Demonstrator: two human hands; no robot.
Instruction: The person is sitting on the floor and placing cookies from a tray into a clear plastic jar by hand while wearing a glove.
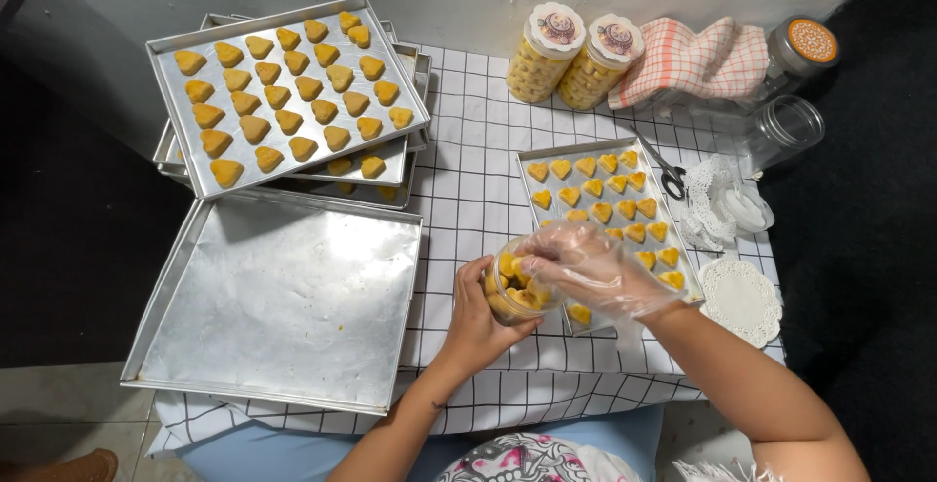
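My left hand (476, 321) grips a small clear plastic jar (514, 290) partly filled with yellow heart-shaped cookies. It holds the jar tilted over the front of a metal tray (625, 145). My right hand (590, 267), in a thin clear plastic glove, has its fingers at the jar's mouth; whether they hold a cookie is hidden. Several yellow heart cookies (597, 187) lie in rows on that tray, just beyond both hands.
A large bare metal tray (278, 301) lies at the left front. Behind it is a stack of trays (171, 92) with cookies. Two filled lidded jars (551, 53), a checked cloth (698, 58), scissors (669, 172), glass jars (781, 131) and paper doilies (742, 297) are at the right.
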